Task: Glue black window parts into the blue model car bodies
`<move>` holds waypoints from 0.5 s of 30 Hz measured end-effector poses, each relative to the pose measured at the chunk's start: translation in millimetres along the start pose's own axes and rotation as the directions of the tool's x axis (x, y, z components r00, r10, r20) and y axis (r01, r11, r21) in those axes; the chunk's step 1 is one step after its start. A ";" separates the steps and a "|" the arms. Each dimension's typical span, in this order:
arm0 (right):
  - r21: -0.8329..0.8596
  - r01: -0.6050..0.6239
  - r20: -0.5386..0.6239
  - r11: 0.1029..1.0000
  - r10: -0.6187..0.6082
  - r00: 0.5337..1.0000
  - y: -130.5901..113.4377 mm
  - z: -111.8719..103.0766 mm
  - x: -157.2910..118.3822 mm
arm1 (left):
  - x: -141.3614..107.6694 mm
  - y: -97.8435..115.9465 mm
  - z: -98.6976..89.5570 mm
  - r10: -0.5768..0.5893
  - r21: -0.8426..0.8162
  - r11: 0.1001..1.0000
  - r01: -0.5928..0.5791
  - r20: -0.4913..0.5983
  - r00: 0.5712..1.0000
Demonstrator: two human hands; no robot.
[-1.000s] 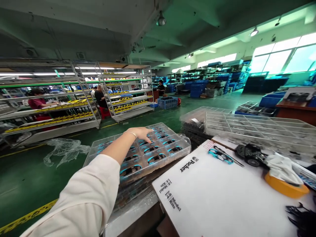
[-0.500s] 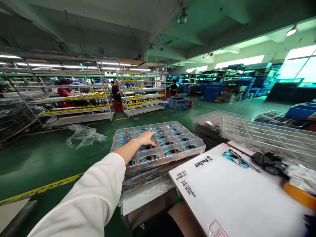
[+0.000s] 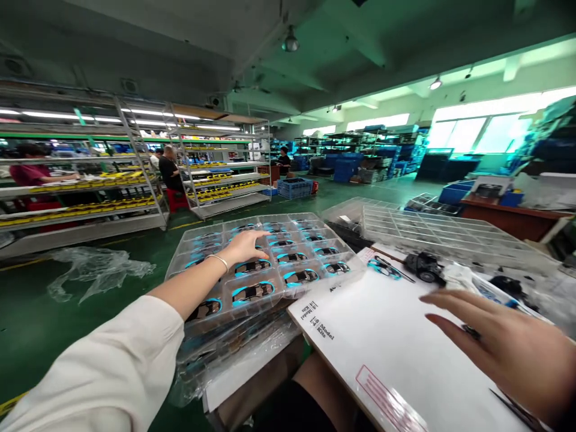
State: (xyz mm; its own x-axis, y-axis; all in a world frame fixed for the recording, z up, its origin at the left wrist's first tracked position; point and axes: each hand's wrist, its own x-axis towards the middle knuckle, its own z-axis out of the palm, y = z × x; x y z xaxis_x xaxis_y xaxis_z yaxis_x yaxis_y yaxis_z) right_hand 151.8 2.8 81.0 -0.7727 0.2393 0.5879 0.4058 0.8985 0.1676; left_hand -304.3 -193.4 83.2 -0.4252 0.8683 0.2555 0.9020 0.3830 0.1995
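My left hand (image 3: pixel 245 247) hovers over a clear plastic compartment tray (image 3: pixel 352 252), its thumb and fingers apart with nothing seen in them. Black-and-blue model car bodies (image 3: pixel 253 293) fill the tray's cells; my hand and wrist hide some. More trays lie stacked beneath it. Over the right part of a white printed board (image 3: pixel 387 336), my right hand (image 3: pixel 508 342) is held with its fingers stretched and thumb apart; the hand is slightly blurred. Blue-handled scissors (image 3: pixel 384 269) rest at the board's far edge, beside a black model part with a wheel (image 3: pixel 423 266).
Empty-looking clear trays (image 3: pixel 432 225) are stacked beyond the board. A dark pointed tool (image 3: pixel 510 405) lies below my right hand. Crumpled plastic film (image 3: pixel 99 270) is on the green floor. Shelving racks (image 3: pixel 220 192) and several people stand farther back.
My right hand has come into view over the board from the right. The camera has turned to the right. My left hand stays over the tray with its fingers apart.
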 end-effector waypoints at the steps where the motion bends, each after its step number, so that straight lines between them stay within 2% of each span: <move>1: -0.023 0.050 0.015 0.998 -0.050 0.999 -5.8 -4.7 11.2 | -0.4 9.6 -8.5 0.035 -0.014 0.999 -0.035 -0.001 0.999; 2: -0.036 0.098 0.027 0.994 -0.097 0.995 -12.0 -10.0 23.9 | -0.7 21.0 -17.0 0.073 -0.027 0.997 -0.073 0.000 0.997; 4: -0.067 0.122 -0.046 0.990 -0.126 0.991 -23.6 -22.1 50.2 | -0.9 49.7 -33.4 0.156 -0.050 0.987 -0.156 0.001 0.988; 8: -0.060 0.207 0.028 0.977 -0.205 0.978 -36.2 -48.6 86.5 | -2.7 125.0 -59.6 0.363 -0.092 0.928 -0.362 -0.004 0.932; 11: -0.070 0.207 0.185 0.976 -0.192 0.964 -39.3 -67.9 86.4 | -6.8 181.8 -71.7 0.531 -0.132 0.840 -0.526 0.004 0.847; 13: -0.073 0.199 0.285 0.977 -0.170 0.943 -41.1 -80.3 74.1 | -9.4 213.3 -77.3 0.621 -0.188 0.773 -0.606 0.033 0.783; 15: -0.099 0.173 0.329 0.980 -0.132 0.935 -42.4 -93.8 56.6 | -10.5 239.5 -82.1 0.698 -0.254 0.702 -0.666 0.059 0.714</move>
State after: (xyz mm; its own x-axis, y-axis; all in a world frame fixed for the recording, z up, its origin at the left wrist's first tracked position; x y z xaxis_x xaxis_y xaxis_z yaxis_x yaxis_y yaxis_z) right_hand 136.6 -56.3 181.4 -0.9366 0.2263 0.2675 0.3124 0.8852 0.3448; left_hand -90.0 -136.7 206.0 0.3308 0.9056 0.2655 0.8969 -0.3892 0.2101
